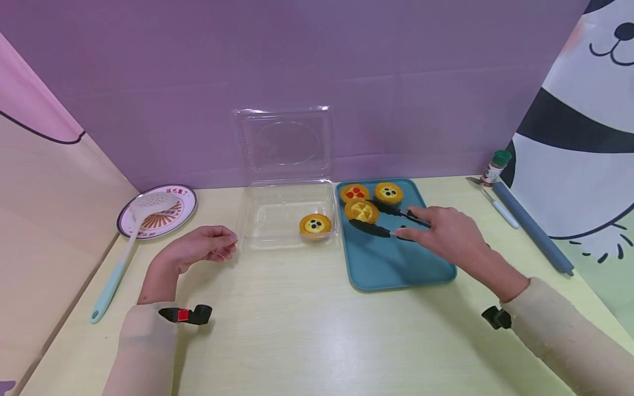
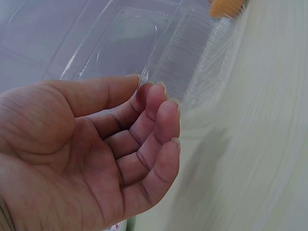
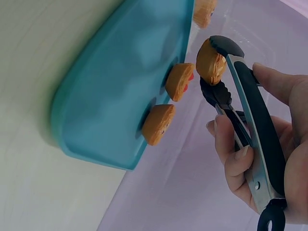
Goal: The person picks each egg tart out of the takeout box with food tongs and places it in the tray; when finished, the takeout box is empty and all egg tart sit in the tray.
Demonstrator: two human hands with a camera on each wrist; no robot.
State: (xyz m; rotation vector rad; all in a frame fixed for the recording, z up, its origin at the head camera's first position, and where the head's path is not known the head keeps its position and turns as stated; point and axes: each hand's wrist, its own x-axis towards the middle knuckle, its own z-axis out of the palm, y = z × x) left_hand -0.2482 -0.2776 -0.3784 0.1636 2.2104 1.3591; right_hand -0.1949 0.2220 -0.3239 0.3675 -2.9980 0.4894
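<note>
My right hand grips black-tipped tongs. Between their tips is an egg tart with a pale yellow topping, raised above the blue tray. Behind it on the tray sit a red-topped tart and a tart with dark dots. Left of the tray stands a clear plastic container, its lid up. Another dark-dotted tart is in its front right corner. With thumb and forefinger, my left hand pinches the container's left rim.
At the far left a skimmer with a pale blue handle lies across a patterned plate. On the right are a green-capped bottle, a small knife and a grey-blue rod. A purple backdrop rises behind the table.
</note>
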